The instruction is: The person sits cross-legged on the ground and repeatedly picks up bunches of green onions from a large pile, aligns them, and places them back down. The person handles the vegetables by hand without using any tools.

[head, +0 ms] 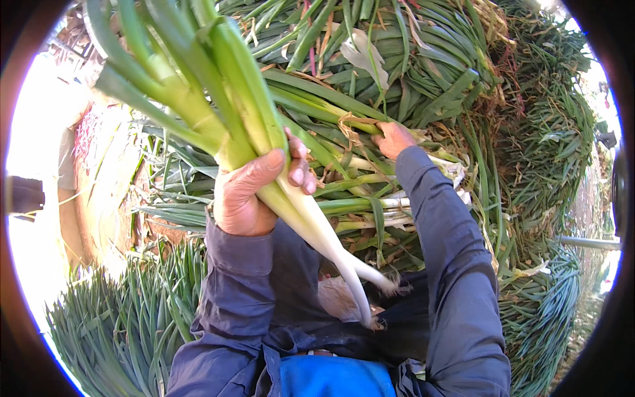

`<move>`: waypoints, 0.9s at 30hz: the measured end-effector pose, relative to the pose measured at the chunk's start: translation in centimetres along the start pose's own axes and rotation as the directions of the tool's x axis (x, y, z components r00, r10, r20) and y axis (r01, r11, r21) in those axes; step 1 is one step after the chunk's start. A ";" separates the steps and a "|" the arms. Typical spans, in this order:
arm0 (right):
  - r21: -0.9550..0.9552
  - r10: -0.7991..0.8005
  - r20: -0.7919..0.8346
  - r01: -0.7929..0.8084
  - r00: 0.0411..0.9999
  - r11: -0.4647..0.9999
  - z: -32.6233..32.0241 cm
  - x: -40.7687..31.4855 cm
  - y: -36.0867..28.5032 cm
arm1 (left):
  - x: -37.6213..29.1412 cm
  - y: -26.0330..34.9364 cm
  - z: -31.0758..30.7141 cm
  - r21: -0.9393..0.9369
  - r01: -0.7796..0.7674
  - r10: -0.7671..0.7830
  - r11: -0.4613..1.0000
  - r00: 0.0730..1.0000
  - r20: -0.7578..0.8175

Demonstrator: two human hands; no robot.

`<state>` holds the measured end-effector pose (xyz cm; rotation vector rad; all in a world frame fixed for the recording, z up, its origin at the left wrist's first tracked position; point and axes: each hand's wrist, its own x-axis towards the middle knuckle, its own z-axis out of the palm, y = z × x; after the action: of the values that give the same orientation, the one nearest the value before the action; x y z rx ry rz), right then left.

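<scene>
Two large green onions (307, 223) with white stalks and rooty ends are held in my left hand (258, 188), their green leaves spreading to the upper left. The roots hang over my lap at the lower right of the hand. My right hand (394, 140) reaches into the pile of loose green onions (347, 206) in front of me, its fingers at a stalk with dry brown leaves. Those fingers are partly hidden, so whether they grip the stalk cannot be told. White stalk ends in the pile point right, beside my right forearm.
A big heap of green onions (426, 64) rises ahead, continuing along the right side (540, 139). More bunches stand at the lower left (129, 307) and lie at the lower right (536, 317). A grey pole (590, 242) juts in at the right edge.
</scene>
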<state>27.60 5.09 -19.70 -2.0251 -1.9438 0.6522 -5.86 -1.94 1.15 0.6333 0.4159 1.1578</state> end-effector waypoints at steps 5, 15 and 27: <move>-0.073 0.142 -0.085 -0.149 0.986 0.986 -1.4 0.0 -2.4 | 0.1 0.5 0.2 -0.007 0.032 -0.032 0.999 0.999 -0.006; 0.067 -0.008 -0.305 0.030 0.952 0.997 -15.2 -8.9 -7.7 | -0.7 -0.2 0.5 0.010 -0.062 0.062 0.998 0.998 -0.010; 0.835 -0.074 -0.227 0.233 0.971 0.499 -12.7 -12.0 -13.4 | -0.4 -3.2 1.6 0.253 0.058 -0.072 0.966 0.996 0.047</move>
<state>22.04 -4.34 -0.60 -1.1837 -1.2363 1.0869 -2.73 -3.58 0.23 0.8647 0.5375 1.0300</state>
